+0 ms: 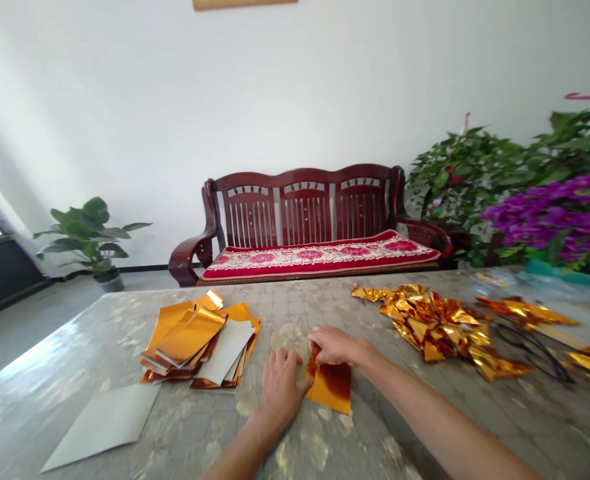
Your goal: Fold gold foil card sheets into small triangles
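Note:
A sheet of gold foil paper [333, 393] lies on the table in front of me, its far left part gathered or folded. My right hand [332, 345] is closed on that far part, with fingers curled over it; the fingertips are partly hidden. My left hand [281, 381] rests palm down to the left of the sheet, fingers out and slightly bent, the thumb at the sheet's left edge. Beyond my left hand sits a loose stack of gold foil paper [187, 333], some sheets white side up. Folded gold foil pieces [429, 320] are heaped to the right.
A pale sheet [105, 420] lies on the patterned table cover [199, 440] at left. Black-framed glasses [537, 357] and more foil pieces [527, 311] are at right, near purple flowers [559, 217]. A wooden bench [305, 207] stands beyond the table.

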### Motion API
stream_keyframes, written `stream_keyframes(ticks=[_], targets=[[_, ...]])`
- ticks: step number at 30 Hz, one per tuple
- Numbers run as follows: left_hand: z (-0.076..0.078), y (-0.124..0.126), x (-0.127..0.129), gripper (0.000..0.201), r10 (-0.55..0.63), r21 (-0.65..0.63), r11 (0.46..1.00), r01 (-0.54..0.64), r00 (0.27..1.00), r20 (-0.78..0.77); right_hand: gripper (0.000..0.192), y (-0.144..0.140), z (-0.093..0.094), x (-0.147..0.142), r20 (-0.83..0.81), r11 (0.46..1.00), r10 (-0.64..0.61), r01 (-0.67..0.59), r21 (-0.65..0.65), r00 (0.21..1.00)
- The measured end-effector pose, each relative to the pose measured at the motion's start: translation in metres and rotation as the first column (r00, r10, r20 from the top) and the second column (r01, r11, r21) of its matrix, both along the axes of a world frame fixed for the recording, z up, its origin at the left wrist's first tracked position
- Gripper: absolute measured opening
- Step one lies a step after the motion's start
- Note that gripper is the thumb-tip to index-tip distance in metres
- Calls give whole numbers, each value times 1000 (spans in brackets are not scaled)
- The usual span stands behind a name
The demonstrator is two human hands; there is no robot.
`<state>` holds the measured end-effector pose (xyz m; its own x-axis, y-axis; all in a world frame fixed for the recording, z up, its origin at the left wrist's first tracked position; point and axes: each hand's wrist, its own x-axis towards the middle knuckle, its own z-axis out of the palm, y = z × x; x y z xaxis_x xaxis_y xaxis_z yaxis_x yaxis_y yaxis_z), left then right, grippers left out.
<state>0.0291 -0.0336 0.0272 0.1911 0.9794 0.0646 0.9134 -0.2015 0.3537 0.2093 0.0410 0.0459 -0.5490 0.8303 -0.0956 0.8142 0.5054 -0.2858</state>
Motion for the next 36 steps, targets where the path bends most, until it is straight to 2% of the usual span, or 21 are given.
stream_keyframes(ticks=[3,5,7,8,9,11,13,14,16,18,22,26,31,36], targets=[[-7,4,1,21,-6,-18,1000,7,998,60,8,-8,3,2,-51,998,-51,52,32,997],[-8,8,0,12,16,-41,999,-12,995,102,9,-17,8,3,-99,994,-69,77,76,993],[-3,12,-3,13,13,68,997,-23,990,140,15,-27,13,4,-170,979,-69,100,176,983],[2,13,-6,15,-13,185,983,-15,989,148,17,-33,14,5,-249,944,-38,117,310,968],[7,14,-9,17,-59,326,945,14,990,131,18,-39,14,5,-313,888,-1,145,436,950],[15,14,-14,22,-121,534,842,74,991,53,17,-50,9,7,-375,773,90,173,610,923],[16,14,-17,26,-132,620,773,135,990,-51,17,-59,-2,9,-371,695,119,189,693,921],[14,14,-18,26,-142,623,761,183,983,-115,17,-63,-9,9,-362,679,90,209,703,928],[4,13,-17,24,-161,581,770,263,962,-221,17,-67,-24,10,-317,681,10,226,697,948],[-8,11,-15,19,-198,501,802,325,936,-289,15,-70,-36,10,-266,708,-38,214,673,963],[-20,10,-15,11,-256,356,856,375,905,-339,10,-74,-44,9,-190,760,-72,177,625,979],[-18,11,-17,11,-281,290,881,373,908,-312,11,-75,-41,6,-132,784,-47,118,609,990],[-14,7,-22,17,-305,235,901,365,917,-256,18,-76,-39,5,-95,823,-94,131,552,991],[-9,4,-25,26,-249,184,946,265,963,-107,18,-75,-35,3,-97,861,-118,151,486,988]])
